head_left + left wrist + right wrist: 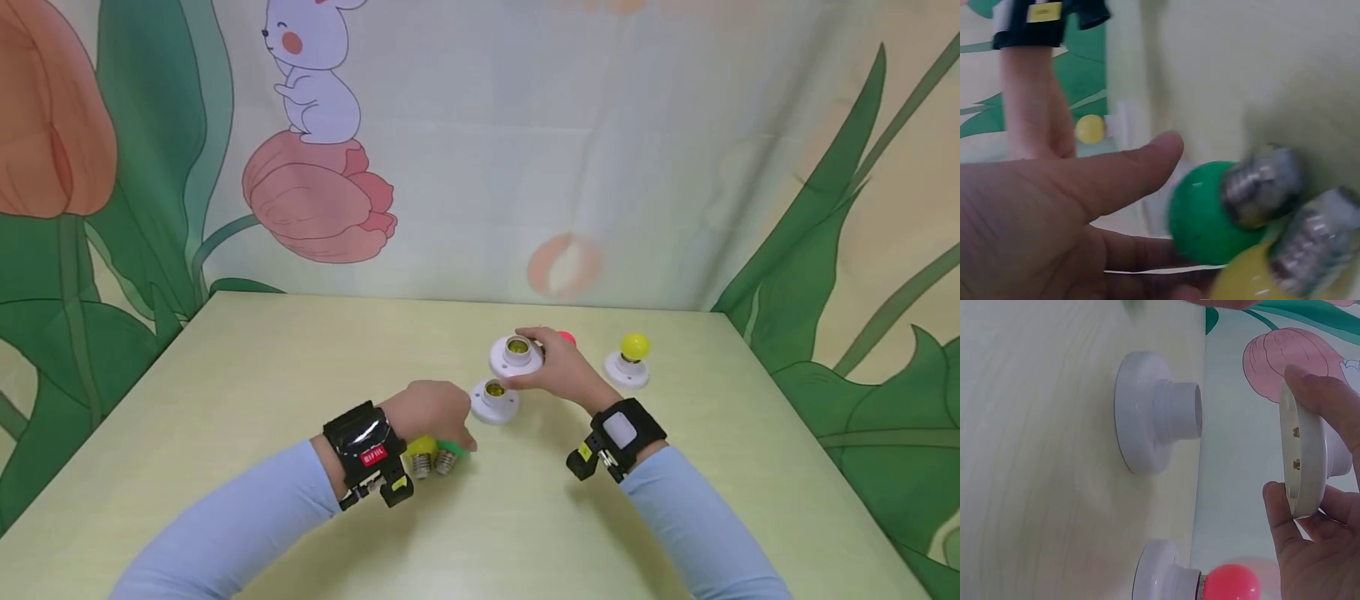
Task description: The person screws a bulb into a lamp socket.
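My right hand [561, 367] grips a round white lamp socket [504, 363] by its edge, raised off the table. Its underside, with two brass screws, shows in the right wrist view, thumb on one side and fingers on the other. A second white socket [495, 410] with no bulb in it stands on the table just below. My left hand [433, 408] is over a green bulb [1200, 212] and a yellow bulb [1244, 275], which lie side by side. The left thumb is straight and apart from the green bulb; the other fingers reach behind the bulbs, their contact partly hidden.
Behind my right hand, a red bulb [1230, 582] sits in another white socket [1159, 575]. Farther right stands a white socket [626, 372] holding a yellow bulb [634, 347]. A printed curtain [465, 150] hangs along the far edge of the pale table [300, 350].
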`<state>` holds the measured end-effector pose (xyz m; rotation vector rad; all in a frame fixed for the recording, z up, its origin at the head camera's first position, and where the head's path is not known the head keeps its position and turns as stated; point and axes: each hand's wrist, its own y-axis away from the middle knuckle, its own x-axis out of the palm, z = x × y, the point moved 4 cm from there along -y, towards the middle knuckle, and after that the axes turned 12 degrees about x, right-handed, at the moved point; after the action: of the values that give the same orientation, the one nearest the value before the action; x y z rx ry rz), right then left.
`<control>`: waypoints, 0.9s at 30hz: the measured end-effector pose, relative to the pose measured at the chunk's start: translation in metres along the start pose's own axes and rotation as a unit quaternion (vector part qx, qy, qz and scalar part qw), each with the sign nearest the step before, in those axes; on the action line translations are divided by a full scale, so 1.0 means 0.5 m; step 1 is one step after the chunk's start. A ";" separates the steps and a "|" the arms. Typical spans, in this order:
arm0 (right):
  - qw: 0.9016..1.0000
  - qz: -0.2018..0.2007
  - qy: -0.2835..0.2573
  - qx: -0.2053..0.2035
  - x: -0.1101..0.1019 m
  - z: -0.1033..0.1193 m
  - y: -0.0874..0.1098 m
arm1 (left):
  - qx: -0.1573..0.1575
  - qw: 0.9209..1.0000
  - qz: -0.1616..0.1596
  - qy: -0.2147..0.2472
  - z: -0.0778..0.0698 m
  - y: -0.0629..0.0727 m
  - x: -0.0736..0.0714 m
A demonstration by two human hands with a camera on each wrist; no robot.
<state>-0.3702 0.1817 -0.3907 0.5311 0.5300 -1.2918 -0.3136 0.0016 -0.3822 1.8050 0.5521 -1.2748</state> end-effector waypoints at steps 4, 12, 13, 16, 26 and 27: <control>1.000 0.007 -0.008 0.005 0.006 -0.008 0.002 | 0.011 1.000 -0.014 0.000 -0.002 -0.011 0.022; 1.000 0.011 -0.013 -0.010 0.006 -0.016 0.006 | 0.054 0.975 -0.196 0.091 -0.004 0.002 -0.101; 1.000 0.010 -0.014 -0.013 0.006 -0.015 0.006 | 0.058 0.964 -0.239 0.103 -0.006 0.006 -0.122; 0.999 0.013 -0.017 -0.026 0.009 -0.008 0.006 | 0.095 0.921 -0.350 0.144 -0.018 0.011 -0.156; 0.996 0.022 -0.027 -0.086 0.016 0.010 0.014 | 0.180 0.901 -0.381 0.100 -0.043 -0.023 -0.123; 0.996 0.022 -0.027 -0.084 0.015 0.010 0.014 | 0.179 0.903 -0.380 0.093 -0.043 -0.025 -0.121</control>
<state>-0.3616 0.1742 -0.3913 0.3644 0.5734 -1.2031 -0.3347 0.0329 -0.3288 2.1133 1.2913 -1.8140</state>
